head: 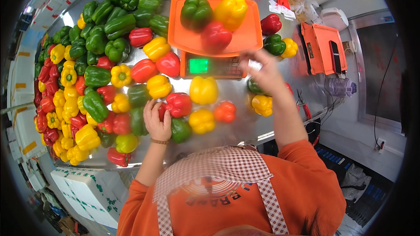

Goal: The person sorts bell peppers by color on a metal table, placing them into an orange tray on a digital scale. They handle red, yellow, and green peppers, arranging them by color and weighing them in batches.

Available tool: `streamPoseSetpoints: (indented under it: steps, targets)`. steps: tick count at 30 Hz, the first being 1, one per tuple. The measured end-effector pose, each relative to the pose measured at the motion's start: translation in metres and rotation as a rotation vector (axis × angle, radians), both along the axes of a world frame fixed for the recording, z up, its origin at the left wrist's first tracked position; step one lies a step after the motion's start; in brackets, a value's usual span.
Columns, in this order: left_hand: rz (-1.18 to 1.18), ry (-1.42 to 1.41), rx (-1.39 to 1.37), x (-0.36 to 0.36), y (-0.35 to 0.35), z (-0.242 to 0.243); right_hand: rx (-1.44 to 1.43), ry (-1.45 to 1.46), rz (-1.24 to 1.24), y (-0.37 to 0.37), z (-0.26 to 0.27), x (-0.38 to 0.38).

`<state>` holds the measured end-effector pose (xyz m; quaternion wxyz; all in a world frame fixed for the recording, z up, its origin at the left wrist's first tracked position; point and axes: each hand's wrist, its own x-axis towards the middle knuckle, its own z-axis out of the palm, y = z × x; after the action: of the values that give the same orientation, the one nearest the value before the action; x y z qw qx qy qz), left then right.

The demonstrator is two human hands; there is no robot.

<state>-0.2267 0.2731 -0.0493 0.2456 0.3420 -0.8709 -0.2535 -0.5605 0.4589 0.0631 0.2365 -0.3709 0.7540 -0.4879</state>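
Note:
My left hand (157, 122) is curved around a red bell pepper (162, 111), which shows between thumb and fingers. Beside it lie another red pepper (179, 105) and a dark green one (180, 130). Blurred by motion, my right hand (262, 68) hovers at the right front corner of an orange weighing scale (215, 67), its fingers apart and nothing seen in them. On the scale's orange tray (183, 41) sit a green pepper (196, 13), a yellow pepper (230, 12) and a blurred red pepper (216, 36). The scale's display (198, 66) glows green.
A large pile of mixed peppers (70, 105) covers the left of the metal table (239, 134). More lie right of the scale, near red-handled pliers (305, 106). An orange box (323, 47), a phone (335, 57) and a plastic bottle (341, 87) stand right. A foam box (85, 193) is below left.

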Motion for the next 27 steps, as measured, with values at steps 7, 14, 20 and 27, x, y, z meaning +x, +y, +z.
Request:
streamPoseSetpoints:
  steps: [7, 14, 20, 27]
  targets:
    - [-0.064, 0.122, -0.025, -0.030, -0.014, 0.027, -0.102, 0.289, -0.057, -0.061, 0.042, -0.099]
    - [-0.208, 0.155, -0.017, -0.109, -0.061, 0.044, 0.021, 0.195, 0.099, -0.096, 0.023, -0.111]
    - [-0.308, 0.136, -0.114, -0.175, -0.090, 0.046, -0.204, 0.093, 0.058, -0.107, 0.021, -0.155]
    - [-0.427, 0.052, 0.002, -0.202, -0.097, 0.048, -0.111, 0.448, -0.357, -0.149, -0.023, -0.263]
